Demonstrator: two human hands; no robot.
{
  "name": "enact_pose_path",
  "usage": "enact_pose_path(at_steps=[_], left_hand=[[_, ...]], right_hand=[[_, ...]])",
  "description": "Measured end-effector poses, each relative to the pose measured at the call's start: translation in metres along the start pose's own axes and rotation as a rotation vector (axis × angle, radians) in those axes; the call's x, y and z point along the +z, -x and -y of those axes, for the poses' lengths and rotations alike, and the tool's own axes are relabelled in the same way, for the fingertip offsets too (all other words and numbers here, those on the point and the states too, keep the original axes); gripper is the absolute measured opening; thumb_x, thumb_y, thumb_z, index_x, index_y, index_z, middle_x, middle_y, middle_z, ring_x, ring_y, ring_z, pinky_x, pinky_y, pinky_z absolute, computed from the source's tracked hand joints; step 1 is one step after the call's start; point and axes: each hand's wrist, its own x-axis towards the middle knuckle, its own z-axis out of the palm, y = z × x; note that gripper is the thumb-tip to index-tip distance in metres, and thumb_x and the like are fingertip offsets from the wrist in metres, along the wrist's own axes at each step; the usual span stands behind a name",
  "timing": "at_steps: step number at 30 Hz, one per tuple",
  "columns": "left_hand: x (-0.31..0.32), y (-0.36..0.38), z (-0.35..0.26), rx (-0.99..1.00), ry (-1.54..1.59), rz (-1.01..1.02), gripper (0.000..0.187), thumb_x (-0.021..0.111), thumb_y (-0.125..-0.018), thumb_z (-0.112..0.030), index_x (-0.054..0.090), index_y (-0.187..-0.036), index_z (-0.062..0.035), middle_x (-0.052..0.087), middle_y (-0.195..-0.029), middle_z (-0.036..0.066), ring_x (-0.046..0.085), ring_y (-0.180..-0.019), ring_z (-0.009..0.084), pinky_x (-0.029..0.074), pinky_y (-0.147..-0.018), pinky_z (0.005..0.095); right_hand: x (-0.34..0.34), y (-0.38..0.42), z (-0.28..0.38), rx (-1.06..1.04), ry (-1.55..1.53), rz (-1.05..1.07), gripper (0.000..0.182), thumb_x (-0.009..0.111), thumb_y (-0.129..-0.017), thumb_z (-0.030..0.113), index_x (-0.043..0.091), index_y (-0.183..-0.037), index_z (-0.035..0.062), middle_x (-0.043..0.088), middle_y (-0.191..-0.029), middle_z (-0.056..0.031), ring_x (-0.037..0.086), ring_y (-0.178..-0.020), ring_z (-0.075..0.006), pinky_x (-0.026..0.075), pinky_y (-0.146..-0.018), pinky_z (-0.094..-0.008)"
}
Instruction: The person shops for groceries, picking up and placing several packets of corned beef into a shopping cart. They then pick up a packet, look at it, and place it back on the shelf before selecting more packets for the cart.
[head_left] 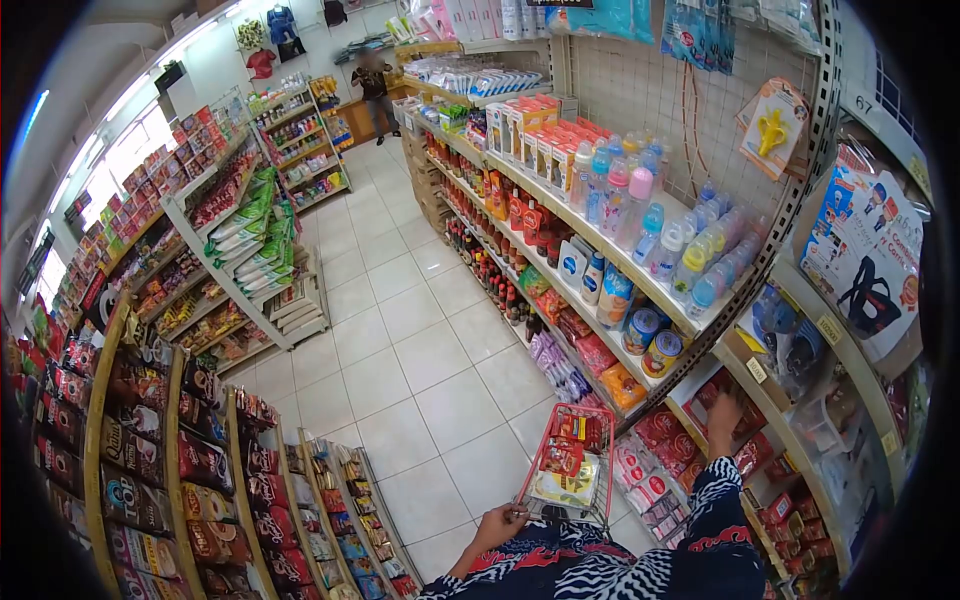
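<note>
My left hand (498,526) is closed at the near left edge of a red-rimmed wire shopping basket (556,411), its fingers curled on the basket's handle. Inside the basket lie red packets (564,458) and a white and yellow pack (565,484). On the right, my right hand (724,412) reaches into a low shelf and is at a dark red packet (712,391). Its fingertips are partly hidden, so I cannot make out whether they grip it. More red packets (664,430) sit just left of that hand.
Baby bottles (640,195) and orange-white boxes (560,140) line the right shelf, with cans (661,354) below. Coffee packets (207,470) fill the left racks. A tiled aisle (410,350) runs between them. A person (374,90) stands at the far end.
</note>
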Motion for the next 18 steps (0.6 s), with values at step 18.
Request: enact_pose_path(at_steps=[18], left_hand=[[0.002,0.002,0.003,-0.039,0.081,-0.007,0.037,0.070,-0.092,-0.034,0.072,-0.112,-0.0035,0.073,-0.071,0.008,0.069,-0.063,0.0154,0.054,-0.062,0.0299]], right_hand=[[-0.014,0.009,-0.007,0.283,-0.274,0.001,0.025,0.058,-0.095,0.016,0.060,-0.114,0.0003,0.063,-0.113,-0.0265,0.061,-0.106,-0.0435,0.051,-0.085,-0.0496]])
